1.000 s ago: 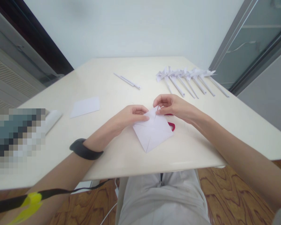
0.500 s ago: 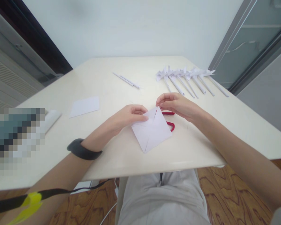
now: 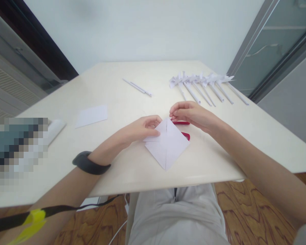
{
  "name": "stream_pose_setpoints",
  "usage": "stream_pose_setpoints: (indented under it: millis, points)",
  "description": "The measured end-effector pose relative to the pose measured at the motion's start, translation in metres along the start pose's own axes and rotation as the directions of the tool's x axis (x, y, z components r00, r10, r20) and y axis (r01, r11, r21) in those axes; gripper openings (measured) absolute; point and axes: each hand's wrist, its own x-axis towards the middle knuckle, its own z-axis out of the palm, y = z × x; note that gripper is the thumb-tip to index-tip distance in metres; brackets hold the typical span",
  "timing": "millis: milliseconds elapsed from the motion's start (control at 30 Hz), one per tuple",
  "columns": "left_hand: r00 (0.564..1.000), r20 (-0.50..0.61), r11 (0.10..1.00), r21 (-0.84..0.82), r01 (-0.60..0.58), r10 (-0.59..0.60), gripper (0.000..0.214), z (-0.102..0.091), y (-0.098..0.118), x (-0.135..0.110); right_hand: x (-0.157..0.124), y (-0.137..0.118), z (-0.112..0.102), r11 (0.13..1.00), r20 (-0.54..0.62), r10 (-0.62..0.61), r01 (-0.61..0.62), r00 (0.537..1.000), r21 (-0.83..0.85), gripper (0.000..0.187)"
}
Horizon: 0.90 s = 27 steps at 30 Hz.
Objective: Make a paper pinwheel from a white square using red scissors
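My left hand (image 3: 145, 128) pinches the left side of a square white paper (image 3: 166, 146), thumb on top. The square is turned like a diamond, with slits or creases running in from its corners towards the middle. Close to its top corner is my right hand (image 3: 184, 112), fingers curled together; whether anything is between them is hidden. Partly under the paper lie red-handled scissors (image 3: 186, 136), with only the handles showing.
Several white paper pinwheels on rolled sticks (image 3: 204, 83) lie in a row at the back right. Two thin paper rolls (image 3: 137, 87) rest at the back middle. A white paper sheet (image 3: 92, 116) lies to the left. A blurred-out object (image 3: 15, 146) sits at the left edge.
The paper has turned so that one corner points straight at me, and its top corner has shifted left, slightly away from my right fingertips. My left hand has moved slightly with it.
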Motion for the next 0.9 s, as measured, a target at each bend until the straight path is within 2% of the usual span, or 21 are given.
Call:
stream_pose_setpoints:
  millis: [200, 433, 633, 900]
  points:
    - [0.999, 0.006, 0.998, 0.038, 0.051, -0.052, 0.009, 0.0026, 0.0030, 0.0004, 0.0000, 0.0021, -0.0004, 1.000, 0.025, 0.018, -0.018, 1.000, -0.017, 0.005]
    - [0.999, -0.029, 0.999, 0.033, 0.024, -0.023, 0.026, 0.0032, -0.0029, -0.0002, -0.0013, 0.0012, 0.0002, 0.998, 0.063, 0.044, -0.040, 0.997, -0.056, 0.005]
    - [0.998, -0.043, 0.999, -0.032, 0.040, -0.041, 0.023, 0.0034, -0.0039, -0.0014, -0.0037, -0.0003, 0.0017, 0.997, 0.138, 0.036, -0.026, 0.990, -0.077, 0.006]
    - [0.993, -0.115, 0.999, -0.048, 0.019, -0.024, 0.021, 0.0041, -0.0036, -0.0001, -0.0046, -0.0007, 0.0057, 0.997, 0.211, 0.019, -0.003, 0.977, -0.078, 0.011]
